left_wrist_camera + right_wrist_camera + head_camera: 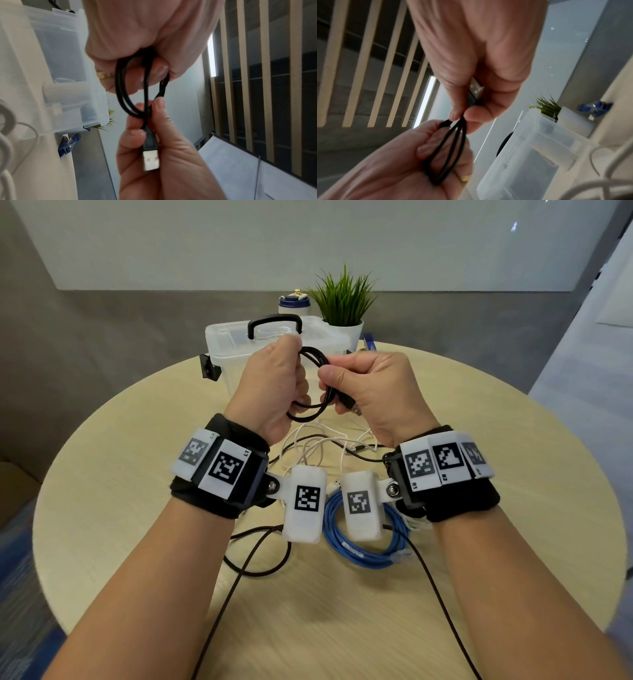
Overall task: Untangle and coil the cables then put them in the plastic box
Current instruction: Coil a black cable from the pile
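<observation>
A thin black USB cable [313,361] is wound into a small coil and held above the table. My left hand [274,381] grips one side of the coil [120,83]. My right hand [370,385] pinches the other side between thumb and fingers, and the cable's silver USB plug [150,160] lies across its palm [476,89]. Behind both hands stands the clear plastic box [233,344], lid on, with its black handle [274,323] up. A coiled blue cable [363,549], tangled white cables [315,443] and loose black cables [253,556] lie on the table below my wrists.
The round wooden table [479,474] holds a potted green plant [342,302] and a white bottle with a blue cap [294,304] behind the box. A blue object [370,342] lies right of the box. A black latch [209,367] sticks out at the box's left end.
</observation>
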The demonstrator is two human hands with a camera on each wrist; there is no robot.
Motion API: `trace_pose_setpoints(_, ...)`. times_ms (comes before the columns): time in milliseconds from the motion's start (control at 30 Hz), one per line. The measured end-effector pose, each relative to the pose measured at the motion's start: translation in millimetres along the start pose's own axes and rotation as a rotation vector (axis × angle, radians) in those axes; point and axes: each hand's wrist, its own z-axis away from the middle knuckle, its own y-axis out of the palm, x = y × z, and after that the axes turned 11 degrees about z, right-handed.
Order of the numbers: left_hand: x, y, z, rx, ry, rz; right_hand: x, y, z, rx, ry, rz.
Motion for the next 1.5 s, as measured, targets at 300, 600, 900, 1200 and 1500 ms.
trace_pose_setpoints(300, -4, 3, 1, 0.017, -0.038, -0.068, 2, -3, 0, 0.014, -0.089, 0.167)
trace_pose_setpoints(600, 1, -1, 1, 0.129, 0.029, -0.228, -2, -11, -4, 0.07, -0.043, 0.234)
trace_pose_setpoints(900, 0, -17, -8, 0.05, 0.3, -0.713, -3, -16, -8, 0.031, 0.02, 0.158)
trace_pose_setpoints(1200, -3, -20, -10, 0.054, 0.394, -0.452, -4, -14, -6, 0.113, -0.028, 0.304)
trace_pose_setpoints(1500, -5, -22, -12, 0.046, 0.383, -0.193, 3, -19, 0, 0.206, 0.028, 0.226)
